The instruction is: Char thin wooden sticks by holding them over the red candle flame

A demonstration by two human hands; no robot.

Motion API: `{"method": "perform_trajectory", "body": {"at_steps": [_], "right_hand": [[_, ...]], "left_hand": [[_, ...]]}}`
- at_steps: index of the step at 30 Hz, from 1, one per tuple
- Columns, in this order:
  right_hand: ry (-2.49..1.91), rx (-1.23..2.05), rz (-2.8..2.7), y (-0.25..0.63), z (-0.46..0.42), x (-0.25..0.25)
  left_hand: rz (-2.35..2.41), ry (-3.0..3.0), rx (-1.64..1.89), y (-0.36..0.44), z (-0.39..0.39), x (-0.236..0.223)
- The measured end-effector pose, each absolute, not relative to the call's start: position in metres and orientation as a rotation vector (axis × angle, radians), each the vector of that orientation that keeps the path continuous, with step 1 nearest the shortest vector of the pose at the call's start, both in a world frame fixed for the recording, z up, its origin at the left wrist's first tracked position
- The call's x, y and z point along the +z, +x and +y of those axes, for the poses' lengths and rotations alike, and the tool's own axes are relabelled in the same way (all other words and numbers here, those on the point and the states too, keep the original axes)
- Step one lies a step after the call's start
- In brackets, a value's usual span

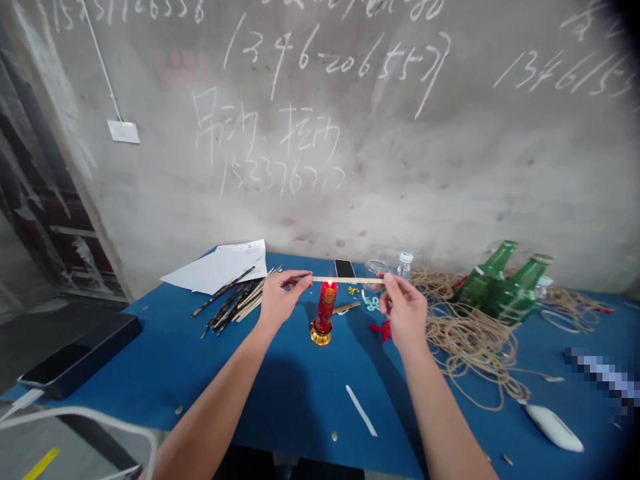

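Observation:
A thin pale wooden stick stretches level between my two hands, just over the flame of a lit red candle. The candle stands upright in a gold base on the blue table. At the stick's left end, my left hand pinches it between thumb and fingers. My right hand grips the other end the same way. Left of the candle lie several pale sticks and several dark-marked sticks. A red knotted cord lies beside my right hand.
White papers and a phone lie toward the wall. Green bottles and tangled twine occupy the right. A white strip lies in front, a white tool at front right. A black box-shaped device sits left.

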State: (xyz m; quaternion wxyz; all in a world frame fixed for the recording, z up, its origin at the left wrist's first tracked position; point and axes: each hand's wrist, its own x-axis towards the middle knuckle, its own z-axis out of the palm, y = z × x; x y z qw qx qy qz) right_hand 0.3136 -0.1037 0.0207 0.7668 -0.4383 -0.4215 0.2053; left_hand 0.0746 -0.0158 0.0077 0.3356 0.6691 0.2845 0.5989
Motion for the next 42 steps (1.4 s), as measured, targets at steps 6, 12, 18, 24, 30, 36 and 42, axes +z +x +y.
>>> {"method": "perform_trajectory", "body": {"at_steps": [6,12,18,24,30,36,42], "right_hand": [[-0.922,0.362,-0.766,0.3134,-0.1004,0.0186],[-0.939,0.335,-0.677,0.3140,-0.0973,0.0161],[-0.927,0.283,-0.605,0.3175,-0.0974,0.0167],[-0.923,0.290,-0.586,0.3186,-0.0967,0.0179],[-0.914,0.250,-0.585,0.3200,-0.0961,0.0154],[-0.914,0.226,-0.576,0.3210,-0.0958,0.0147],[-0.904,0.211,-0.554,0.3208,-0.0960,0.0157]], "left_hand": [[0.807,1.801,1.599,0.0761,-0.0180,0.0071],[0.861,1.796,1.668,0.0806,-0.0236,0.0074],[0.912,1.739,1.685,0.0801,-0.0210,0.0071],[0.916,1.753,1.624,0.0804,-0.0194,0.0051],[0.907,1.773,1.608,0.0815,-0.0184,0.0024],[0.887,1.752,1.606,0.0811,-0.0161,0.0004],[0.900,1.750,1.608,0.0810,-0.0161,-0.0004]]}}
